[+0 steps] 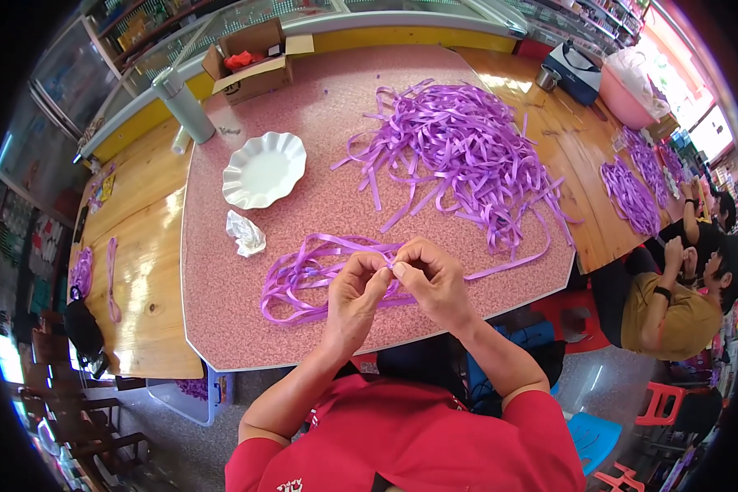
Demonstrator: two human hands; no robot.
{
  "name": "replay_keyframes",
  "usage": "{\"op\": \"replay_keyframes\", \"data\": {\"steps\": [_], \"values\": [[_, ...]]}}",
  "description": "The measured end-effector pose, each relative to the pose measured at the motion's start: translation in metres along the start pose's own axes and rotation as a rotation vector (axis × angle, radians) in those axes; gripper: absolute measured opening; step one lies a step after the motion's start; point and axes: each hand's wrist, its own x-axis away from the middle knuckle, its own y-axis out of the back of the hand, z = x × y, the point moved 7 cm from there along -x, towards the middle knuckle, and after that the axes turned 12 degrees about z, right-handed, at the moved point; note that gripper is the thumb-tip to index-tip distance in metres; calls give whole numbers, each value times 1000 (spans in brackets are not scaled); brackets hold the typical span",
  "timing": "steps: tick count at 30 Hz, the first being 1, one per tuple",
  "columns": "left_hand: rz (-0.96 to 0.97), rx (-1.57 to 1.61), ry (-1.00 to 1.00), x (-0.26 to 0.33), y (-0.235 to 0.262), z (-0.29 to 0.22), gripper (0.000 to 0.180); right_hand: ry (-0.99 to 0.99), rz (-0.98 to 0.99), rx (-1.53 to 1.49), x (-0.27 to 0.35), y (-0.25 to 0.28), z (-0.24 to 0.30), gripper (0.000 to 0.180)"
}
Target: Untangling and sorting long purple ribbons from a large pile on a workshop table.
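Head view looks steeply down, close, perhaps tilted.

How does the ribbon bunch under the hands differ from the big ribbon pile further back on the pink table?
The ribbon bunch is small and gathered into looped strands; the big ribbon pile is much larger, loose and tangled. Both hands, left hand and right hand, pinch the bunch; nothing touches the pile. Both are purple.

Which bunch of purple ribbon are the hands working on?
The looped bunch at the table's near edge, pinched by both hands; the big loose heap lies farther back, untouched.

Glossy purple ribbon (320, 275) on a matt, speckled pink tabletop (221, 303).
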Motion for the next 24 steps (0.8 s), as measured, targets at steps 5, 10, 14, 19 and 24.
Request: {"op": "replay_keyframes", "data": {"steps": [5, 10, 14, 19, 24], "values": [[81, -13, 103, -2, 2, 4, 7, -34, 71, -49, -2, -3, 1, 9], [54, -508, -125, -2, 4, -12, 9, -267, 89, -384, -1, -7, -13, 10], [-16, -243, -129, -4, 5, -6, 16, -331, 104, -586, 1, -7, -22, 12], [-101, -959, -510, 3, -11, -55, 26, -371, 32, -699, 5, -5, -25, 13], [-101, -1445, -699, 9, -26, -63, 30, -337, -9, -697, 5, -3, -24, 12]]}}
